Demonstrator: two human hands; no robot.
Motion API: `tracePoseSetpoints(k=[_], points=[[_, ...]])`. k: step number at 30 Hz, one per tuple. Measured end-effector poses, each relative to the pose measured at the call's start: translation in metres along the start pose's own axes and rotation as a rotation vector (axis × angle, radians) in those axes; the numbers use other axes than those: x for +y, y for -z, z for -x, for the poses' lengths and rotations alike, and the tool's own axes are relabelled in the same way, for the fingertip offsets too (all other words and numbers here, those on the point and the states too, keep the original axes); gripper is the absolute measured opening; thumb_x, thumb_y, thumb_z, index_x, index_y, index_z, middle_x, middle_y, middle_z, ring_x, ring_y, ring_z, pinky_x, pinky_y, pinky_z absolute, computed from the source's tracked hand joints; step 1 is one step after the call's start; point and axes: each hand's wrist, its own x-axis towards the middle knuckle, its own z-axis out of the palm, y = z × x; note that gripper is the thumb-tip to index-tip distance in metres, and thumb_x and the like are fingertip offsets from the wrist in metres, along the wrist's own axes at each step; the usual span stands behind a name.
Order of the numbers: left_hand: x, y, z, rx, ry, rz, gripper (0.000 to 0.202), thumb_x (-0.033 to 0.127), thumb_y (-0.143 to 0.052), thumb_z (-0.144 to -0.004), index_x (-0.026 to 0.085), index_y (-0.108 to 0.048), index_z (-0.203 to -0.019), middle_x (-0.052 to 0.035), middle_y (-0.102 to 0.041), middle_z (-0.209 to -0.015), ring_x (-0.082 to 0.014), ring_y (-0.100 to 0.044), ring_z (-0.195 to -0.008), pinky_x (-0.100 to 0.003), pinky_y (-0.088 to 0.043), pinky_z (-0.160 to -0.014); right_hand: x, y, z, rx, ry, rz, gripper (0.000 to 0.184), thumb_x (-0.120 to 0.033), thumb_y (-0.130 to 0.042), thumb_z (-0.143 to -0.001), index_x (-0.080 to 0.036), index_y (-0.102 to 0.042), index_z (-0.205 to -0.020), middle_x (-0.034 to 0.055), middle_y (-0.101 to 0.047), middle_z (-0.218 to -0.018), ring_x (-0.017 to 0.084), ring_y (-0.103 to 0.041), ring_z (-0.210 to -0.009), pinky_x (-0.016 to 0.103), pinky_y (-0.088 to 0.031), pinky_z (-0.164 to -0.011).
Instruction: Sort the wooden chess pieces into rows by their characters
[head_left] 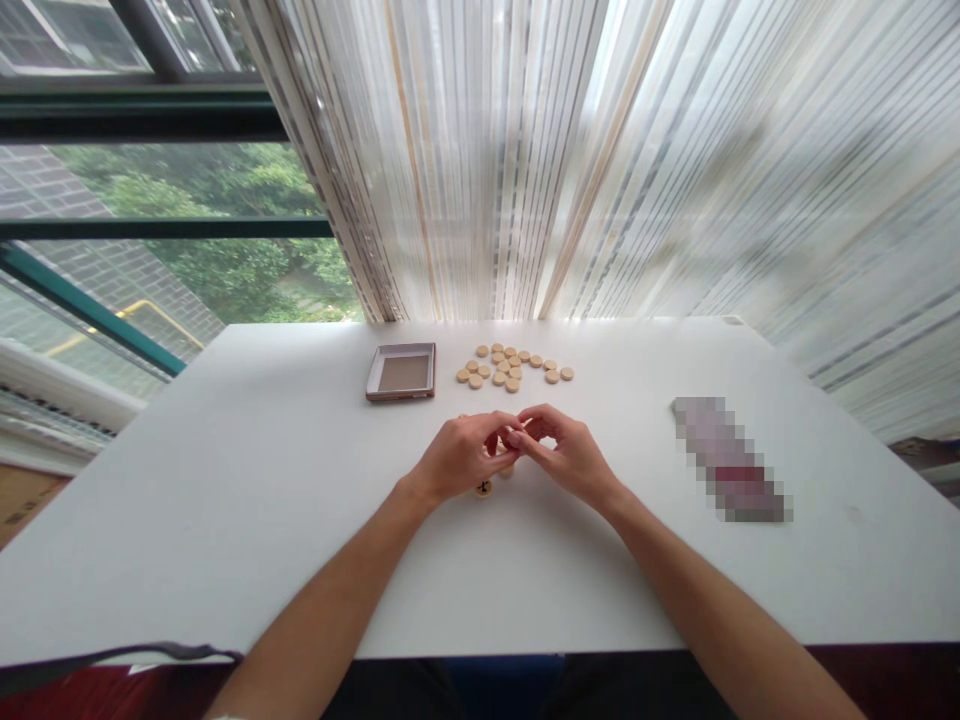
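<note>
My left hand [474, 445] and my right hand [564, 445] meet over the middle of the white table, their thumbs and fingertips pinched together. Whatever lies between the fingertips is too small or hidden to make out. Beneath my left hand rests a round Chinese chess piece [483, 488] with a black character on its face. Another pale wooden piece [508, 470] shows partly under the fingers, and more pieces there are mostly covered by my hands. Beyond the hands, several round wooden pieces [512, 385] lie loosely spread, with no marks visible on top.
A shallow open box [405, 373] stands at the back, left of the spread pieces. On the right of the white table [247, 470] lies a pixelated flat object [731, 460]. A striped string curtain [480, 160] hangs along the back edge, beside a window at left.
</note>
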Motion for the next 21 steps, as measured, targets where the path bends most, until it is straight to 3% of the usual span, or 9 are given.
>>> tracePoseSetpoints(k=[14,21], points=[[-0.0034,0.0033,-0.0004,-0.011,0.020,0.017,0.020,0.035,-0.069,-0.086,0.024,-0.066,-0.103,0.0014,-0.070,-0.078,-0.0118,-0.060,-0.064,-0.022,-0.050,-0.066,0.0018,-0.0006,0.0016,-0.019,0.057,-0.042,0.020,-0.038,-0.055,-0.097,-0.023,-0.061,-0.110,0.0047,-0.075,-0.091,0.020,-0.073,-0.084,0.032,-0.058,-0.075],[-0.0053,0.0029,-0.0007,0.028,0.024,0.008,0.026,0.041,-0.069,-0.087,0.023,-0.065,-0.106,0.0017,-0.069,-0.074,-0.0111,-0.060,-0.061,-0.022,-0.049,-0.064,0.0043,-0.0008,0.0022,0.012,0.024,-0.022,0.024,-0.039,-0.053,-0.098,-0.023,-0.061,-0.113,0.0048,-0.075,-0.090,0.020,-0.073,-0.084,0.031,-0.059,-0.072]])
